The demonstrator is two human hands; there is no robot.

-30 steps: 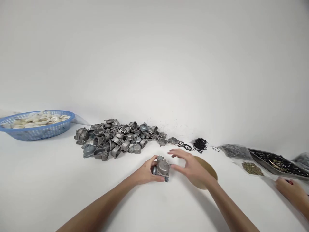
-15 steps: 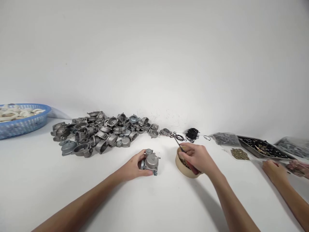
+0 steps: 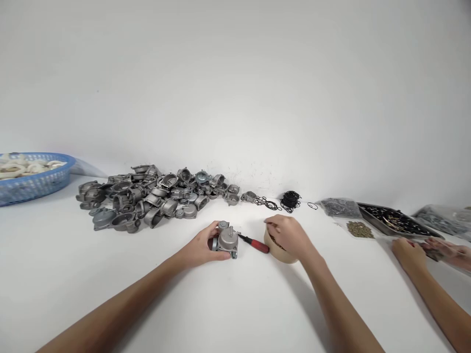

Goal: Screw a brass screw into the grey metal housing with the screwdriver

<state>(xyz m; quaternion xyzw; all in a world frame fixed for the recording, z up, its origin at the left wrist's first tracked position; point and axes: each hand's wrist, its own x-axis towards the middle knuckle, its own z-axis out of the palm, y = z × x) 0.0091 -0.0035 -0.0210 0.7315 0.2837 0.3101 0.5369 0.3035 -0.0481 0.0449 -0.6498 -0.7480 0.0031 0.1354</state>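
My left hand [image 3: 200,247] is closed around a grey metal carburetor [image 3: 228,239] resting on the white table, its domed cap facing up. A screwdriver [image 3: 257,244] with a red and black handle lies between the carburetor and a beige bowl [image 3: 281,254]. Over this bowl is my right hand [image 3: 290,236], thumb and fingers pinched together near the left rim. Whatever sits between those fingertips is too small to make out. Small brass-coloured screws show inside the bowl, mostly covered by the hand.
A heap of metal carburetor bodies [image 3: 147,198] lies at the back left, beside a blue basket [image 3: 55,180] of white pieces. Black rubber rings [image 3: 290,200] lie near the wall. Rightward are bagged small parts [image 3: 359,229], a dark tray [image 3: 382,229] and another person's hands [image 3: 409,252].
My right hand has let go of the screwdriver, which now lies on the table, and its fingers have come to the bowl. My left hand keeps hold of the carburetor.
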